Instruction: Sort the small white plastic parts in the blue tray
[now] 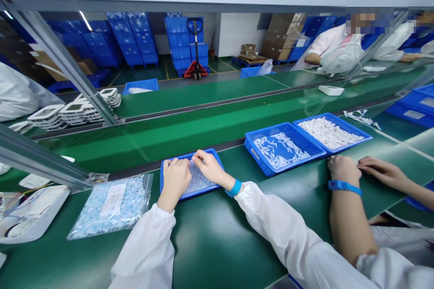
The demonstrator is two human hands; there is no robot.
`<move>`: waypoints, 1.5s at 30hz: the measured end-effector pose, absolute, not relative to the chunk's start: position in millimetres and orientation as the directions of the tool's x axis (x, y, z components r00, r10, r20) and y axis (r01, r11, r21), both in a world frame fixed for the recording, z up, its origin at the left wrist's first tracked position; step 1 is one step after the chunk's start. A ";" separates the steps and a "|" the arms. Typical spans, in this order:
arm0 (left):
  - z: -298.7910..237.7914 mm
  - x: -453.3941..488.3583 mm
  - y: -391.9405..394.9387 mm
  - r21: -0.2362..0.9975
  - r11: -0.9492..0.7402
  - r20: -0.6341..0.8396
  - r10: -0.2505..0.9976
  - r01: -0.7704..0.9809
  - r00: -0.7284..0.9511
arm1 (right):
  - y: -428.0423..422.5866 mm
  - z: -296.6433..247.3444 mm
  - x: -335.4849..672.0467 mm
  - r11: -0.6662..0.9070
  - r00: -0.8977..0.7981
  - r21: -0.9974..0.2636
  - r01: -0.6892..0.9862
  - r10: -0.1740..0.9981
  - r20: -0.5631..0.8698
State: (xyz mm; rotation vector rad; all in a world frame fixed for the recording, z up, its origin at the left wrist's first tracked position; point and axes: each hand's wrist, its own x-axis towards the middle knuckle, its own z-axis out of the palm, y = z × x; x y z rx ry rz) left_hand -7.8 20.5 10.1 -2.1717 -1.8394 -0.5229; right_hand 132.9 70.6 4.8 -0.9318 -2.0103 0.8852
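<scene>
My left hand [176, 176] and my right hand [209, 167] meet over a small blue tray [219, 162] of tiny clear packets on the green bench. Both hands are curled, fingertips pinched together on something small that I cannot make out. White sleeves cover both my arms, and a blue wrist strap [235, 188] sits on my right wrist.
A clear bag of small packets [111, 203] lies left of the tray, beside a white housing with wires [27, 216]. Two larger blue trays [281, 146] [330, 133] of white parts stand to the right. A co-worker's hands [344, 169] rest there. The conveyor belt [203, 122] runs behind.
</scene>
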 end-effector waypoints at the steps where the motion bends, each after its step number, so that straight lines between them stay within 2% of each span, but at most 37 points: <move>1: 9.8 -8.1 20.3 0.041 -0.171 0.432 0.891 0.984 0.137 | 70.2 4.7 133.0 0.507 -0.484 -0.796 0.331 0.815 0.318; 6: 8.7 -9.0 20.3 0.043 -0.176 0.461 0.877 0.984 0.136 | 68.9 6.3 132.7 0.524 -0.605 -0.761 0.382 0.765 0.223; 14: 3.3 -8.5 25.6 0.034 -0.259 0.447 0.868 0.965 0.217 | 71.4 3.0 133.0 0.525 -0.623 -0.758 0.387 0.755 0.205; 22: 1.9 -5.0 27.5 0.089 -0.273 0.427 0.879 0.958 0.211 | 71.5 1.1 131.8 0.506 -0.622 -0.759 0.410 0.763 0.173; 28: -0.1 -4.6 27.8 0.069 -0.300 0.403 0.881 0.951 0.249 | 69.2 0.6 131.5 0.536 -0.624 -0.707 0.462 0.763 0.170; 37: 4.5 -4.1 24.1 0.082 -0.221 0.420 0.892 0.972 0.167 | 72.9 2.3 130.5 0.505 -0.561 -0.816 0.280 0.776 0.288; 45: 6.8 -6.6 21.3 0.136 -0.154 0.386 0.918 0.979 0.091 | 72.2 2.7 130.9 0.482 -0.536 -0.832 0.275 0.795 0.283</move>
